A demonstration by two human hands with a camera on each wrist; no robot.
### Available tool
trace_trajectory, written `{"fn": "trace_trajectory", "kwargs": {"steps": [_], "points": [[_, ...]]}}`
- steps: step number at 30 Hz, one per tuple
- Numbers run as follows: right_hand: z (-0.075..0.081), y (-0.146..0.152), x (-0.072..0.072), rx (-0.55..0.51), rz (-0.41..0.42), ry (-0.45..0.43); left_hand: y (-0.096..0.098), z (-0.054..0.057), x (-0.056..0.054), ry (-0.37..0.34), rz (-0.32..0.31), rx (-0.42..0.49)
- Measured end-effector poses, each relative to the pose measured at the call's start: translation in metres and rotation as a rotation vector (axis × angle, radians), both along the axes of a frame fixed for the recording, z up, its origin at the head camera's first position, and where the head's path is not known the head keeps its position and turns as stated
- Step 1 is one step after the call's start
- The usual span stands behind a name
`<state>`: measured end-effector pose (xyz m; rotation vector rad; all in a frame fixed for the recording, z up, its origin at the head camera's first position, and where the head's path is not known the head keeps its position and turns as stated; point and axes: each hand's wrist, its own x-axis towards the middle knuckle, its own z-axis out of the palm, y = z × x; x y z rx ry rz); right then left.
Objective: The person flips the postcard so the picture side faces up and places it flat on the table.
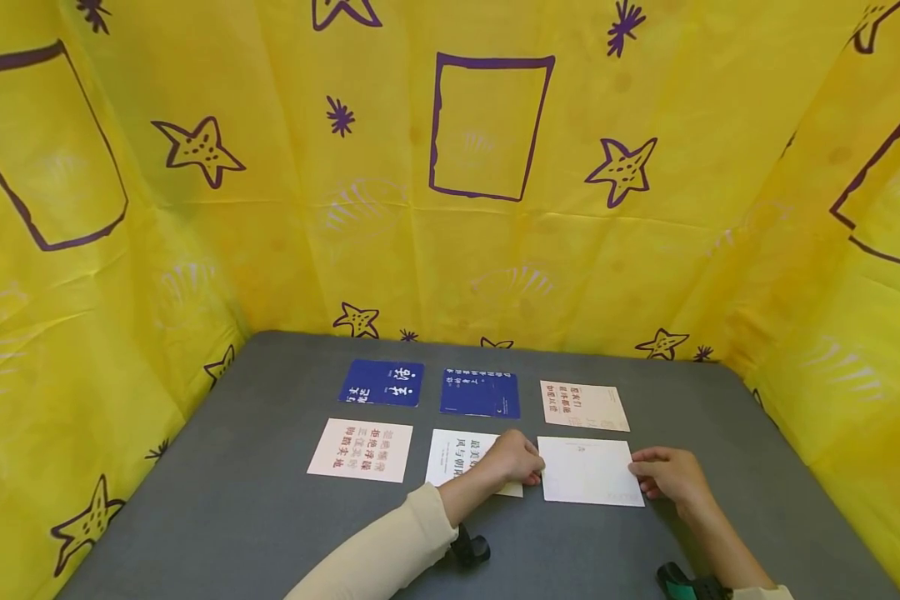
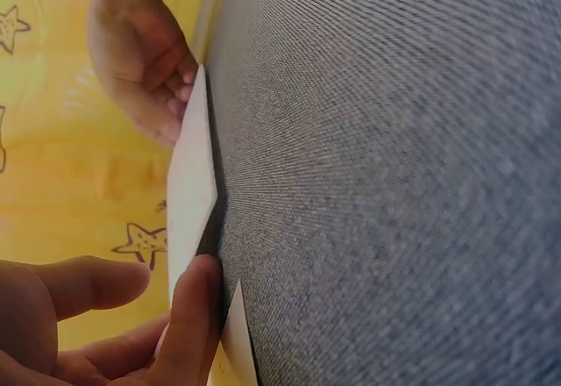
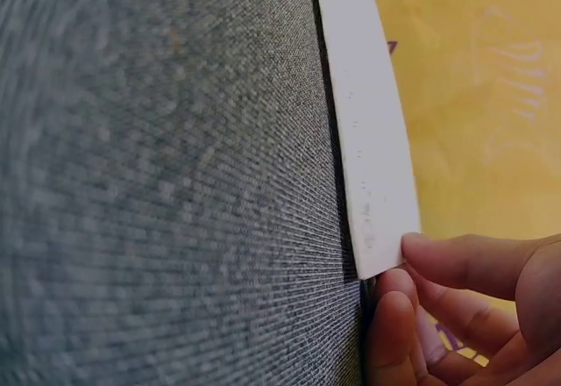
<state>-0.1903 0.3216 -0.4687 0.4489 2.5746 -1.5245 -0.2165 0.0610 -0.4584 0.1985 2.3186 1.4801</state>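
Note:
A white card point(image 1: 592, 471) with faint small print lies between my two hands at the front right of the cards. My right hand point(image 1: 671, 477) pinches its right edge, thumb point(image 3: 425, 250) on the upper face and fingers beneath. At the opposite edge, my left hand point(image 1: 516, 458) touches the card with its fingers point(image 2: 195, 303), while its thumb stands apart from it. That hand and forearm partly cover a white card with dark lettering point(image 1: 450, 458). In the left wrist view the held card point(image 2: 188, 184) rests low over the grey table.
Behind lie two blue cards point(image 1: 381, 383) point(image 1: 480, 393) and a cream card with red lettering point(image 1: 585, 406). A pinkish card point(image 1: 360, 450) is at the front left. The grey table point(image 1: 217, 500) is walled by yellow patterned cloth point(image 1: 390, 267).

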Motion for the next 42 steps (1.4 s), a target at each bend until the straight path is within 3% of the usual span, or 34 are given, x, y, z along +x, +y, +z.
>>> {"fn": "trace_trajectory", "kwargs": {"steps": [16, 32, 42], "points": [[0.0, 0.003, 0.003, -0.095, -0.021, -0.044, 0.002, -0.007, -0.006, 0.037, 0.088, 0.037], [0.002, 0.004, 0.003, -0.19, -0.032, -0.049, 0.0, -0.006, -0.016, -0.07, 0.119, 0.183], [0.004, 0.006, 0.001, -0.203, -0.043, -0.065, 0.0, -0.003, -0.017, -0.108, 0.125, 0.215]]}}
